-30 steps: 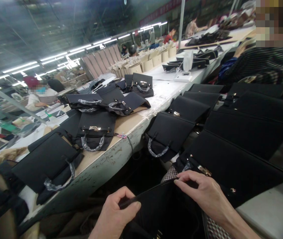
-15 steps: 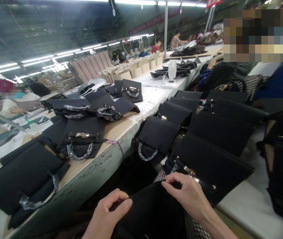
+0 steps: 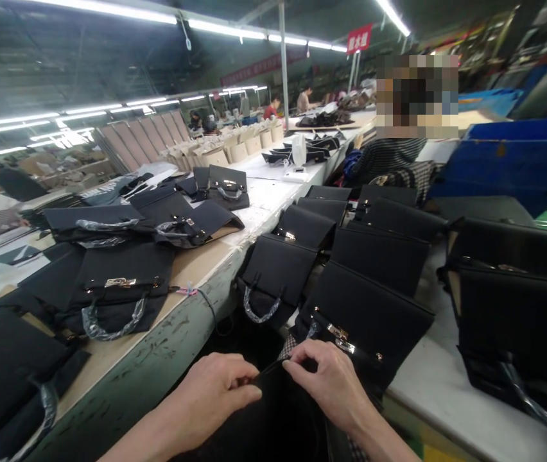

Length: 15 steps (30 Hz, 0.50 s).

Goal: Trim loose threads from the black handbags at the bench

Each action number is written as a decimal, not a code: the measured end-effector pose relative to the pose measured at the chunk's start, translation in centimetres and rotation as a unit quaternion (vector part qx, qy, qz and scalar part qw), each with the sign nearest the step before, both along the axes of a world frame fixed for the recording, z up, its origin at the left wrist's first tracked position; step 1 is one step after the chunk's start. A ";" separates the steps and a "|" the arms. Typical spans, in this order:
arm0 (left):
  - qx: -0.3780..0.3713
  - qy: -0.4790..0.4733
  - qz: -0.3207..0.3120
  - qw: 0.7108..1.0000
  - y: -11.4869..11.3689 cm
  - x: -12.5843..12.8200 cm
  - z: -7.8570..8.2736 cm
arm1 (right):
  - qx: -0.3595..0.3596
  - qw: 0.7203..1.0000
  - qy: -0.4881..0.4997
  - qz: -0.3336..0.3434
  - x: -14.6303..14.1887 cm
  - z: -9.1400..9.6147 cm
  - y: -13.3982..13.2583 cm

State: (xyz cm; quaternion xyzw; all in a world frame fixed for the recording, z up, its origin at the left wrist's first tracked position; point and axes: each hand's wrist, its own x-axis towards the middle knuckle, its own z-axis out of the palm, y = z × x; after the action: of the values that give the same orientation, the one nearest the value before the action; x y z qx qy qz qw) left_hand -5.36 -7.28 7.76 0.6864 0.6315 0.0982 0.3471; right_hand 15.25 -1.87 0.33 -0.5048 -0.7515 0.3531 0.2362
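Note:
A black handbag (image 3: 273, 423) lies at my lap, its upper edge toward the bench and its lower part cut off by the frame. My left hand (image 3: 210, 394) pinches that edge between thumb and fingers. A short way to the right, my right hand (image 3: 329, 378) pinches the same edge with thumb and forefinger. Just beyond my right hand lies another black handbag (image 3: 364, 308) with gold-coloured clasp hardware. Beside it rests a black handbag (image 3: 278, 266) whose handle is wrapped in clear plastic.
On the left, a long workbench (image 3: 196, 269) carries several black handbags. More bags stand on a pale table (image 3: 427, 372) at the right. Cream bags (image 3: 235, 151) line the bench farther back. A person in a striped top (image 3: 389, 157) sits beyond, near blue bins (image 3: 509, 167).
The view has turned to the right, so the benches and bags appear farther left. My left hand has come closer to my right along the bag's edge. Both hands still pinch it.

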 end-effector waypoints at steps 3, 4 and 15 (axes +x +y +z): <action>0.024 0.053 -0.047 0.997 1.3 1.0 -0.6 | 0.002 1.000 -0.005 -0.008 0.1 -0.1 0.0; 0.030 0.063 -0.056 0.996 1.6 1.3 -0.8 | 0.003 1.000 -0.008 -0.011 0.1 -0.1 0.0; -0.049 -0.075 0.067 0.994 1.7 1.6 -3.7 | 0.003 1.000 0.002 -0.023 0.0 -0.5 0.0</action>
State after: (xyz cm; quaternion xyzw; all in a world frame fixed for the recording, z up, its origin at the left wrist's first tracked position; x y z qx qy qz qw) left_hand -3.74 -5.60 4.05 0.6153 0.6523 0.1419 0.4192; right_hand 15.26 -1.87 -0.17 -0.5204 -0.7401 0.3468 0.2474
